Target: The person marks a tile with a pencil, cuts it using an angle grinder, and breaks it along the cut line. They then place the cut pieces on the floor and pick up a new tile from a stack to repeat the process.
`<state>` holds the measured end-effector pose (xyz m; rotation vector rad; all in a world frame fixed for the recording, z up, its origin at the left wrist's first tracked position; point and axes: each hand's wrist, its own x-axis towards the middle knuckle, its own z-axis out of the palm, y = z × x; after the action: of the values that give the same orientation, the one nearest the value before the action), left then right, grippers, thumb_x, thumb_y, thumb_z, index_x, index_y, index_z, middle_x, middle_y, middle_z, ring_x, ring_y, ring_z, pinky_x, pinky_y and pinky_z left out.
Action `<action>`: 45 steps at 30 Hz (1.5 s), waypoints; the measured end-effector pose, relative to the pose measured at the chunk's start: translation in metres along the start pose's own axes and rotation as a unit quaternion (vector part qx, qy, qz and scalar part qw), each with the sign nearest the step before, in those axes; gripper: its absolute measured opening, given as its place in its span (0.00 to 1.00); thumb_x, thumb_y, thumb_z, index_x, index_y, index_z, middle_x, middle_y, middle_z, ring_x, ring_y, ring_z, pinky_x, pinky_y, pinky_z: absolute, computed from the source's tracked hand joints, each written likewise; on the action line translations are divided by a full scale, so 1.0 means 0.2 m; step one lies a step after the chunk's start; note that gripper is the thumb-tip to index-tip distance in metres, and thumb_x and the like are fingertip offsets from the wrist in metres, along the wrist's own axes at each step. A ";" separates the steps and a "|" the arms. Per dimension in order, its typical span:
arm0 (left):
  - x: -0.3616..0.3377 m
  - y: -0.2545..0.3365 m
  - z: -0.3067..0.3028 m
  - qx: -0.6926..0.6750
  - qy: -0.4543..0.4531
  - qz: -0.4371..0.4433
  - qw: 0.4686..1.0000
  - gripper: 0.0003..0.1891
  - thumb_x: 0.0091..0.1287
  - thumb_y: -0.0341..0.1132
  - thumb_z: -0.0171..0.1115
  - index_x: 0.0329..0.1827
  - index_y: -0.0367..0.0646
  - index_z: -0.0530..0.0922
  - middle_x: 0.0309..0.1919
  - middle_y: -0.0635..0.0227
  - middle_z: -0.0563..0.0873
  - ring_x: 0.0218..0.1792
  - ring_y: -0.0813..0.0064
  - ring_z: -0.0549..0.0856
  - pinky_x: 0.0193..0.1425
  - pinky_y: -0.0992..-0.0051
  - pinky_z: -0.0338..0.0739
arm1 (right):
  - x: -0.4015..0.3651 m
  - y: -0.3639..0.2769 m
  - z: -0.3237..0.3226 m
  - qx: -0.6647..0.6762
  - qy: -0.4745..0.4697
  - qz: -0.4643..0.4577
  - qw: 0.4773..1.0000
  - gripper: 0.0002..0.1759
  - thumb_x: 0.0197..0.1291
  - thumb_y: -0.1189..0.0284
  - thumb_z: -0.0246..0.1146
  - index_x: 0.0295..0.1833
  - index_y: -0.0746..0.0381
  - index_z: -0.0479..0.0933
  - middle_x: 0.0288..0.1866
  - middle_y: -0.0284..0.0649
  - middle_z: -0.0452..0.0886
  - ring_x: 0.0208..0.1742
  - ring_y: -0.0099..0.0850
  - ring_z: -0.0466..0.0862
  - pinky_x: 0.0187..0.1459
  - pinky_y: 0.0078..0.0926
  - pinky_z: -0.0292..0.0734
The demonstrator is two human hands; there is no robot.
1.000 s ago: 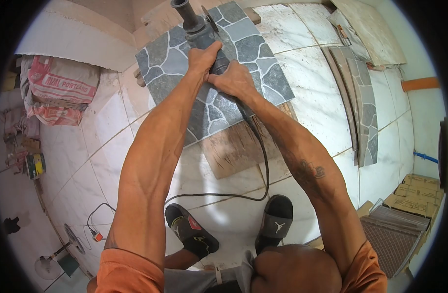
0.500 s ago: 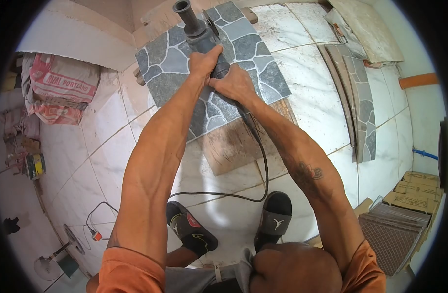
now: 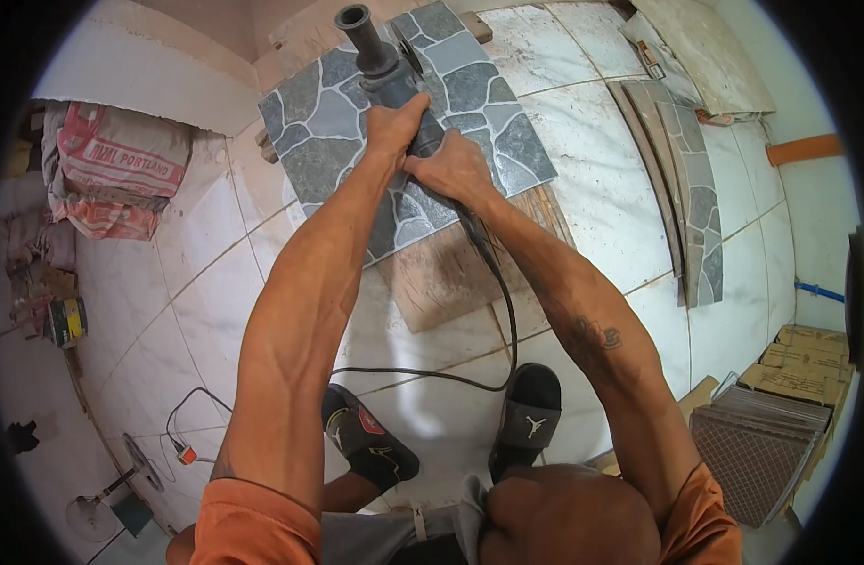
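Note:
Both of my hands grip a grey angle grinder (image 3: 391, 77) held over a stone-pattern tile (image 3: 330, 127). My left hand (image 3: 391, 124) wraps the grinder's body just behind the head. Behind it, touching it, my right hand (image 3: 454, 165) holds the rear of the body. The grinder's side handle sticks up toward the far end, and its disc sits near the tile's far edge. The tile lies on a wooden board (image 3: 451, 273) on the floor. A black cord (image 3: 507, 320) runs from the grinder back between my arms to the floor.
Cut tile strips (image 3: 691, 202) lie on the white floor to the right. Cement bags (image 3: 116, 160) are stacked at left, tile boxes (image 3: 771, 424) at lower right. A plug and cable (image 3: 187, 452) lie at lower left. My sandalled feet (image 3: 451, 433) stand below the board.
The grinder and both hands have barely shifted over the tile; the view has drifted slightly, nothing taken up or let go.

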<state>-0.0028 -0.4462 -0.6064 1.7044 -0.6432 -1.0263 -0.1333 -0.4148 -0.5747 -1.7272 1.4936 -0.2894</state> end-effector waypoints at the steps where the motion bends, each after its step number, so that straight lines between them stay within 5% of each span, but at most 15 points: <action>1: 0.00 -0.01 0.00 -0.001 0.000 -0.001 1.000 0.18 0.55 0.38 0.75 0.35 0.28 0.83 0.31 0.63 0.85 0.26 0.74 0.83 0.30 0.70 0.78 | -0.01 0.00 0.00 0.001 0.000 -0.001 1.000 0.46 0.44 0.47 0.74 0.55 0.79 0.75 0.51 0.65 0.84 0.55 0.57 0.86 0.56 0.44 0.82; 45: -0.28 -0.13 0.05 -0.003 -0.015 -0.004 1.000 0.16 0.57 0.39 0.74 0.33 0.31 0.84 0.29 0.64 0.85 0.25 0.74 0.84 0.29 0.70 0.78 | -0.26 0.16 0.02 0.015 0.005 0.003 1.000 0.47 0.44 0.46 0.75 0.54 0.80 0.74 0.50 0.68 0.83 0.54 0.58 0.85 0.57 0.45 0.81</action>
<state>-0.0397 -0.3966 -0.6135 1.6910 -0.6534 -1.0613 -0.1686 -0.3647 -0.5826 -1.6994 1.4954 -0.3165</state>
